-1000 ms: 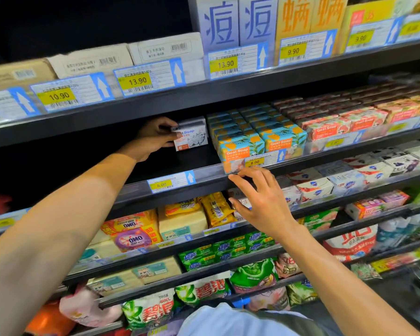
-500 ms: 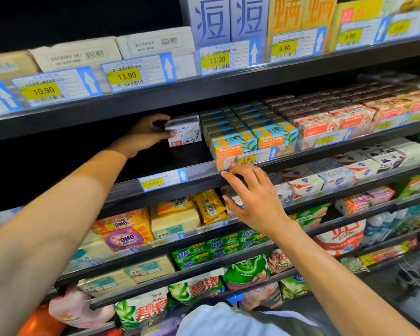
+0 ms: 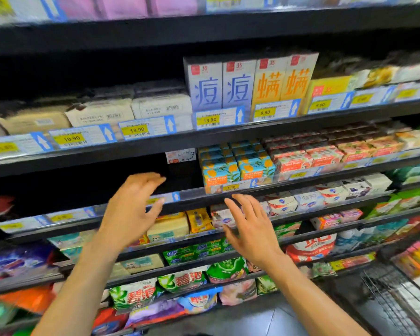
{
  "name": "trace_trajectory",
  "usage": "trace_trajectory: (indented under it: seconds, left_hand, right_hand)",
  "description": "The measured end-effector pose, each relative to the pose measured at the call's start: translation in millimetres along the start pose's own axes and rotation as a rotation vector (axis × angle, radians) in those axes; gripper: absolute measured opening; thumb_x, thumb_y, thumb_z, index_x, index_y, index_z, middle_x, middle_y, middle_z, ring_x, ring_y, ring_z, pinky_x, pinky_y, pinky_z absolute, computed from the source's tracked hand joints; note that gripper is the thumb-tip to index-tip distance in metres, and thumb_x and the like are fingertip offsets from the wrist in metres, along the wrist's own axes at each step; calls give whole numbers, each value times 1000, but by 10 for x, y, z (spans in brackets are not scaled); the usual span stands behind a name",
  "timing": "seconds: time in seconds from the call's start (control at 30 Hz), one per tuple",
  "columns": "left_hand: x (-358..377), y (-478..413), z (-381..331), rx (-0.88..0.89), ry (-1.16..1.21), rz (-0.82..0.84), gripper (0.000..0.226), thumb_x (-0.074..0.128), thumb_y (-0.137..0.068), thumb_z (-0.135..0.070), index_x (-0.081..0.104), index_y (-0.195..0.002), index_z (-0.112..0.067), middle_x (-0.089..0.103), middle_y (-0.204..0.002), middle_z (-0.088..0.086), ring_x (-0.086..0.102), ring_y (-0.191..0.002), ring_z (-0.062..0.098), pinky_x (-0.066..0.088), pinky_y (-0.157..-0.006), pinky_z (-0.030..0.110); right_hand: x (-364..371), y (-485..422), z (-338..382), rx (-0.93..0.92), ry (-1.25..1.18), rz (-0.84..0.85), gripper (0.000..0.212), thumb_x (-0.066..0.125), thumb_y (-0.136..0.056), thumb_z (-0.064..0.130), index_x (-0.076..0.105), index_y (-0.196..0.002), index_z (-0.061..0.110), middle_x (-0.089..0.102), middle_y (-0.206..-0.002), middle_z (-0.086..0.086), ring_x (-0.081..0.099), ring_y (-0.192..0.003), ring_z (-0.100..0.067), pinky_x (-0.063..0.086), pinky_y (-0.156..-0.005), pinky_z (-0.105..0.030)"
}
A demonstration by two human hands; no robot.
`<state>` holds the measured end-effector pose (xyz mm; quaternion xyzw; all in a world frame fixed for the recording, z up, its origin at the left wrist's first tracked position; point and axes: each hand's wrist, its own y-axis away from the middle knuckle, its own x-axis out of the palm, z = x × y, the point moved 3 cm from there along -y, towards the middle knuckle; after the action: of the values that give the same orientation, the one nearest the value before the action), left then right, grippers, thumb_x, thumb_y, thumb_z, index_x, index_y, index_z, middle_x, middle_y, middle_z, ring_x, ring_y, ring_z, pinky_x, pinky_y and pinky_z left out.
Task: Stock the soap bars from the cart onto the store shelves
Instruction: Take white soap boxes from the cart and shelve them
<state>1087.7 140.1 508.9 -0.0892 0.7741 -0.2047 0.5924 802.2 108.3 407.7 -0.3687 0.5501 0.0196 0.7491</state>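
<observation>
Left hand [image 3: 131,209], right hand [image 3: 250,229] released before shelf edge [image 3: 197,194]; white soap box [image 3: 180,155] beside dark gap [image 3: 87,180]

Black shelving [image 3: 204,139] fills the view, tier upon tier, and its back panel [image 3: 58,185] sits in deep shadow. Down low, grey floor tiles [image 3: 264,318] catch a dull sheen.

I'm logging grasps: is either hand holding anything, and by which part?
Nothing is held. The left hand and right hand are both open; the white soap box sits untouched on the shelf.
</observation>
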Motion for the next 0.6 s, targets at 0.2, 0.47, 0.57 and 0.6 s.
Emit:
trace_trajectory:
  seconds: [0.2, 0.47, 0.57, 0.6]
  left_hand:
    - [278, 343, -547, 186, -37, 69, 54, 64, -92, -34, 54, -142, -15, 55, -141, 4, 50, -132, 26, 41, -113, 42]
    - [1054, 599, -1455, 432, 105, 322, 60, 62, -91, -44, 51, -143, -16, 52, -141, 2, 49, -131, 25, 37, -112, 38]
    - [1304, 689, -1877, 511, 159, 384, 61, 52, -90, -47, 50, -143, -18, 51, -144, 1, 49, -132, 24, 34, -113, 36]
    - [1367, 721, -2028, 534, 178, 398, 61, 51, -90, -47, 50, -144, -18, 52, -144, 1, 49, -131, 24, 34, -112, 36]
  right_hand:
    - [-235, 569, -250, 208, 93, 91, 66, 58, -93, 48, 45, -147, 14, 43, -152, -13, 34, -143, -30, 26, -122, -44]
    - [-907, 1920, -436, 626, 155, 146, 68, 57, -91, 50, 46, -147, 14, 43, -148, -9, 41, -138, -31, 33, -118, -41]
    - [-1187, 2485, -511, 762, 165, 108, 67, 60, -91, 49, 49, -145, 10, 48, -144, -10, 45, -135, -32, 39, -115, -44]
    - [-1276, 2671, -529, 808, 170, 101, 67, 60, -92, 49, 49, -144, 9, 47, -144, -10, 45, -135, -31, 40, -114, -44]
